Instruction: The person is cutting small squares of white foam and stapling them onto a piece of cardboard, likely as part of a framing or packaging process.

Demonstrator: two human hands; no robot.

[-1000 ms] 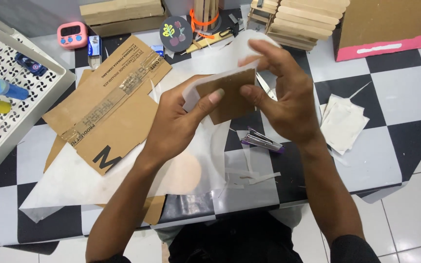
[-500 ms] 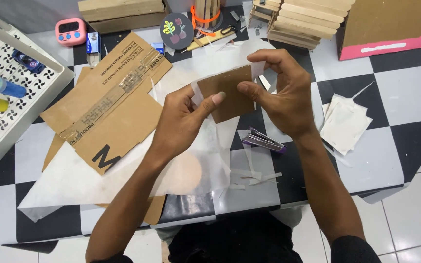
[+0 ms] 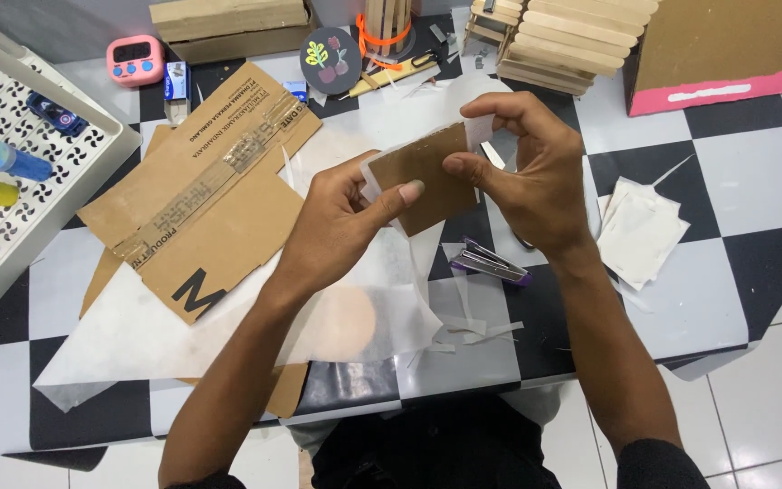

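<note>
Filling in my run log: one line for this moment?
left hand + right hand: hold small brown cardboard piece | above checkered table

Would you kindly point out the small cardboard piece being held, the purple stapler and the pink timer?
small cardboard piece (image 3: pixel 427 177), head view, on its bare brown face between the hands.
purple stapler (image 3: pixel 491 264), head view, on the middle of its body.
pink timer (image 3: pixel 135 60), head view, on its front face.
</note>
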